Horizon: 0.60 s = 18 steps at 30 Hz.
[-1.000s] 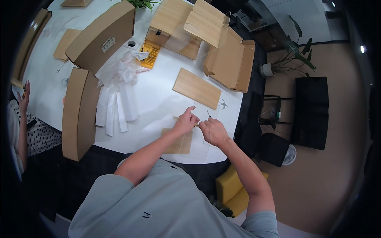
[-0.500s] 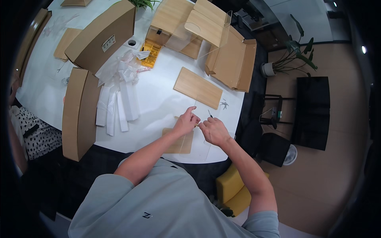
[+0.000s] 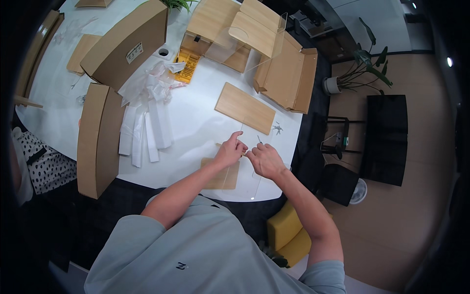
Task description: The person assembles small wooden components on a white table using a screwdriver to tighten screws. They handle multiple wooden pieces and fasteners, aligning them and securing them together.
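Over the near part of the white table, my two hands are close together. My left hand [image 3: 230, 150] is closed, its index finger stretched forward and its other fingers curled; what they grip is hidden. Beside it my right hand [image 3: 266, 160] is closed on a slim metal tool [image 3: 260, 139], whose thin end sticks out past the fingers. Beneath both hands is a clear panel [image 3: 253, 183], its edges faintly seen. A light wooden board [image 3: 219, 177] lies under my left forearm. Farther ahead rests a longer wooden board [image 3: 245, 108], with several small metal pieces [image 3: 277, 129] near its right end.
Cardboard boxes [image 3: 100, 142] stand at left beside white foam strips [image 3: 152, 139] and crumpled plastic. A yellow tool case [image 3: 186, 66] sits near a wood-and-clear-panel unit [image 3: 215, 22]. An opened carton [image 3: 286, 73] is at the far right. A person in spotted clothing [image 3: 49, 164] is at left.
My hands stay almost in place, with a slight shift of the right one. At the far left, a thin wooden piece now shows over the table edge by the other person.
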Tool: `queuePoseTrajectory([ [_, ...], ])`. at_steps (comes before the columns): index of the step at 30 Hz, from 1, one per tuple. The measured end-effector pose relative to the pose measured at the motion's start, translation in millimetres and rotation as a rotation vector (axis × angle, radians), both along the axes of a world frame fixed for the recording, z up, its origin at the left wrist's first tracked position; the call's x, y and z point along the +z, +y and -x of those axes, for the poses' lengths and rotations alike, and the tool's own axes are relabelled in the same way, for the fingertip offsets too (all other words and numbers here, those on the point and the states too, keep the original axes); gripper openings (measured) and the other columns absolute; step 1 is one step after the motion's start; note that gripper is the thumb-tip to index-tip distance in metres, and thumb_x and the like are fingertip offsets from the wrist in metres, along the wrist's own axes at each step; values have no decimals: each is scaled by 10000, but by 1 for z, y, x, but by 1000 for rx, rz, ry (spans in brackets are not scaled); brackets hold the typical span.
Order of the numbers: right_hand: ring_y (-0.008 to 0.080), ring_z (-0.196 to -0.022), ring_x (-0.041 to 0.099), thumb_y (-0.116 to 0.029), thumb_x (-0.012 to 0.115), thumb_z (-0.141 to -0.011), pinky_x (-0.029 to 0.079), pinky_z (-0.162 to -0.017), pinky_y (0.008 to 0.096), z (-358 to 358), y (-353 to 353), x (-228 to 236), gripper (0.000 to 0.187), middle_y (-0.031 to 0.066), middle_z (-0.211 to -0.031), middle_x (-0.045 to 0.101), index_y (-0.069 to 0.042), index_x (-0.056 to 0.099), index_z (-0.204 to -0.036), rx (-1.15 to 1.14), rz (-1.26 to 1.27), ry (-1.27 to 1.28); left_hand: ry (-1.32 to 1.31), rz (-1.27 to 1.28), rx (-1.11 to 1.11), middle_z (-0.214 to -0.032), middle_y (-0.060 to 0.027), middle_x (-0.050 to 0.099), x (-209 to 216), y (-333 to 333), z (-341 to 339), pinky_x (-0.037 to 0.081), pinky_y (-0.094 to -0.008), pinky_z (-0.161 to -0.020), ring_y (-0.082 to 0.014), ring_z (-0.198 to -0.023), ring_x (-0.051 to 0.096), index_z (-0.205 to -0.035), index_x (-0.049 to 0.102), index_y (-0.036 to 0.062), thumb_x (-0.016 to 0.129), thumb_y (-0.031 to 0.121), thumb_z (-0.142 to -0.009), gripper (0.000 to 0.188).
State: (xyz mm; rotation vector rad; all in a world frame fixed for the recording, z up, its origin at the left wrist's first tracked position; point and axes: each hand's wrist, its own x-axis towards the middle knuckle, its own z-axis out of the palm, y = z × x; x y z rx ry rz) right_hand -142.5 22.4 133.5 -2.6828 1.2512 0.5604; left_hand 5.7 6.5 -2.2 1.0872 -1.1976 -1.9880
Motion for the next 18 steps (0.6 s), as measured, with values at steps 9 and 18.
queuePoseTrajectory([
  [9, 210, -829, 623, -167, 544, -951, 473, -718, 373, -11, -9, 5, 124, 35, -777, 644, -77, 628, -933, 241, 21, 184, -20, 38, 10, -1043, -138, 746, 1, 1, 0, 616, -349, -789, -212, -951, 737, -1497, 365, -5, 476, 73, -1035, 481],
  [18, 401, -731, 718, -156, 553, -941, 556, -694, 511, -26, 9, -23, 219, 242, -779, 713, 11, 694, -920, -800, -190, -32, 15, 39, 22, -1039, -142, 745, -5, -1, 5, 628, -353, -803, -218, -943, 739, -1500, 379, 32, 465, 64, -1041, 468],
])
